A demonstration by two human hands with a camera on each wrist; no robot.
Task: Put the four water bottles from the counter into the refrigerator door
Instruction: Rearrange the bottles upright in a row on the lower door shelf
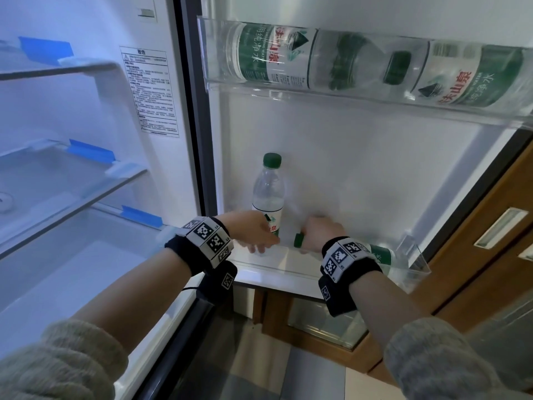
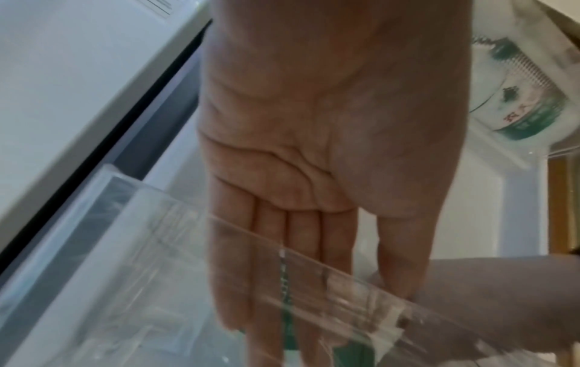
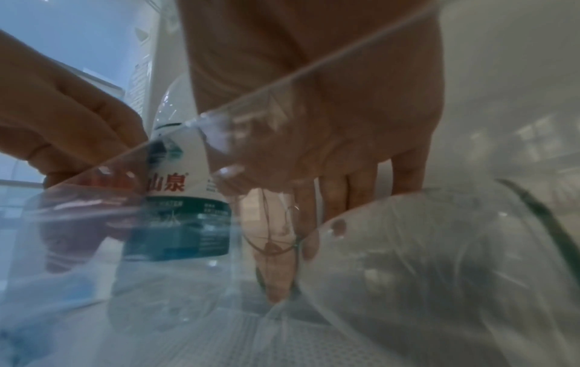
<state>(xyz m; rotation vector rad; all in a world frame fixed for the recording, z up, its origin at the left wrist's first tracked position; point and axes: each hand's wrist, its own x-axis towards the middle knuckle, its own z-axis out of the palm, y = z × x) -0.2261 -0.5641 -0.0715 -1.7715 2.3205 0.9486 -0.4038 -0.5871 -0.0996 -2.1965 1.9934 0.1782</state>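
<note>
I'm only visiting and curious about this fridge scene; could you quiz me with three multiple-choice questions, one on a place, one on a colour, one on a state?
1. Where does the upright bottle stand?
A. lower door bin
B. upper door bin
C. inside shelf

2. What colour is its cap?
A. blue
B. green
C. red

3. How do the two bottles in the upper door bin rest?
A. upright
B. on their sides
C. upside down

Answers:
1 A: its base sits in the lower door bin, between both hands.
2 B: the cap is dark green.
3 B: their labels run lengthwise along the bin.
</note>
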